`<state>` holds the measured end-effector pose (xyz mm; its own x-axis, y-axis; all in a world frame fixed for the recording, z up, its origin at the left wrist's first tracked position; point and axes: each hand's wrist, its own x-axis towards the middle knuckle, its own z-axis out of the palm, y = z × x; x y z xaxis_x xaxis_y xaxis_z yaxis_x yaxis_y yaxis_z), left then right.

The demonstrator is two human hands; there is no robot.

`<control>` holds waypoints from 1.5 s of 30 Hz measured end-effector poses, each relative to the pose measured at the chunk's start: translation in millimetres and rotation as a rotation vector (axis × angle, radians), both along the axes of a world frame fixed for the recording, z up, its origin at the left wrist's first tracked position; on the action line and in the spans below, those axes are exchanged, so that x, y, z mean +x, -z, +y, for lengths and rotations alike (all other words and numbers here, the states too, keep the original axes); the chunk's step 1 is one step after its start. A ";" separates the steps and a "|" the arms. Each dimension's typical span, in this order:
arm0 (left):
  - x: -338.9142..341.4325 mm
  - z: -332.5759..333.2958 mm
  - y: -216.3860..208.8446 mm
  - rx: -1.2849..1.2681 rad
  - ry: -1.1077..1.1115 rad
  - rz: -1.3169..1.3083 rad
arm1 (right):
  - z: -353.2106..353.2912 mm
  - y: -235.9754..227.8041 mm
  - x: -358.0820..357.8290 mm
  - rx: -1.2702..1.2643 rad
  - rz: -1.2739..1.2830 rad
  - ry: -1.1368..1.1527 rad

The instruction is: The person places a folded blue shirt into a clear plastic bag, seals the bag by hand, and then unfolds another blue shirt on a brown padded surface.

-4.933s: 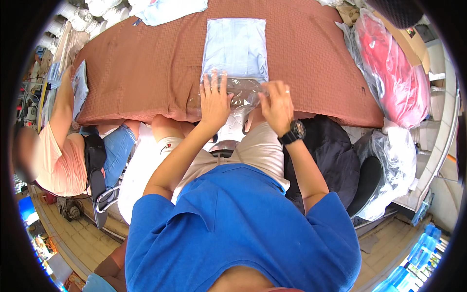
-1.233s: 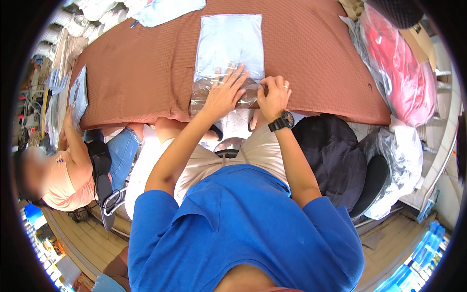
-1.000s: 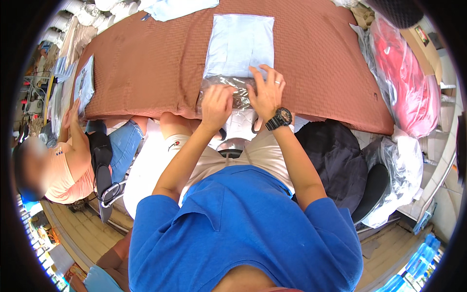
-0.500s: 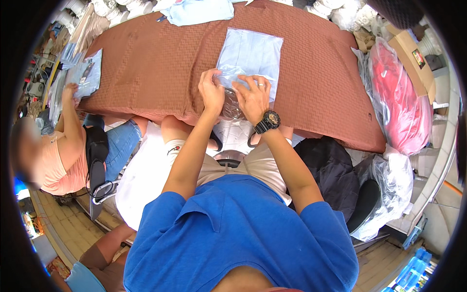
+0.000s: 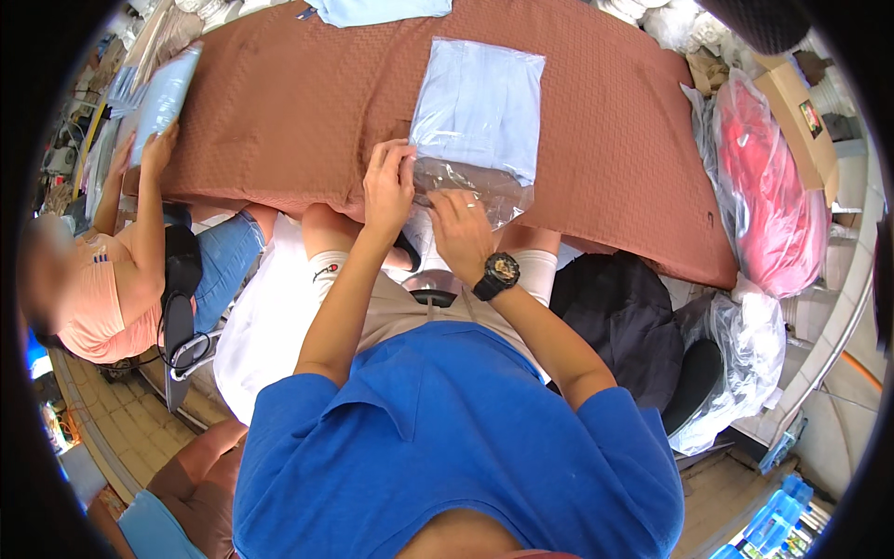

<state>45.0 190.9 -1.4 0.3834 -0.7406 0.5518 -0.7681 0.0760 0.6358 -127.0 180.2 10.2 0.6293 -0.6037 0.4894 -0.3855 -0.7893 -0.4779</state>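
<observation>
Left hand (image 5: 389,182): first laid flat over the clear flap (image 5: 495,192), fingers spread; now bent, fingertips at the flap's upper left edge. Right hand (image 5: 460,225): half a second ago fingertips lay on the folded blue shirt (image 5: 479,104) — now drawn back bodyward, fingers at the flap's near side. Flap, gathered between both hands' fingers then, now spreads rightward past the right fingertips. Well left of the left fingers, co-worker's blue packet (image 5: 168,101) now raised, tilted — both co-worker's hands (image 5: 159,147) on it.

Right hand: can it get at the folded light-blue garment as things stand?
Likely yes, but probably only through plastic. The right hand is at the clear bag's near end, just short of the folded garment; the left hand is off to the side, so only film seems in the way.
</observation>
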 end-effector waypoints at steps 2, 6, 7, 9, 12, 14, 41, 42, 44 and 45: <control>-0.8 -1.2 0.8 -0.013 0.023 0.122 | 4.4 3.5 8.4 -0.009 -0.010 -0.047; -2.9 -3.8 -5.4 -0.016 0.027 0.237 | -2.6 1.2 19.3 -0.098 0.068 -0.048; -2.8 -4.4 -7.0 -0.009 0.030 0.263 | -4.1 1.2 22.6 -0.064 0.084 -0.022; -3.9 -7.5 -9.5 0.106 -0.019 0.273 | -5.5 1.8 26.6 0.000 0.121 0.026; 0.6 -13.8 -3.7 0.164 -0.039 0.247 | -5.0 7.3 28.0 0.002 0.204 0.087; 2.2 -15.8 -0.8 0.152 -0.041 0.213 | -7.1 10.8 24.7 0.012 0.206 0.075; 16.2 21.0 -24.6 0.390 0.031 -0.133 | 5.7 -22.1 -25.7 0.181 0.009 -0.061; 22.1 37.3 -49.4 0.550 0.067 -0.220 | 3.4 -38.2 -39.5 0.287 -0.047 -0.112; 31.3 30.6 -94.6 0.770 0.021 -0.164 | -48.7 -52.6 -55.1 0.090 -0.113 0.063; 26.5 13.1 -103.0 0.562 -0.040 -0.199 | -81.1 -64.2 -53.7 0.051 -0.145 0.148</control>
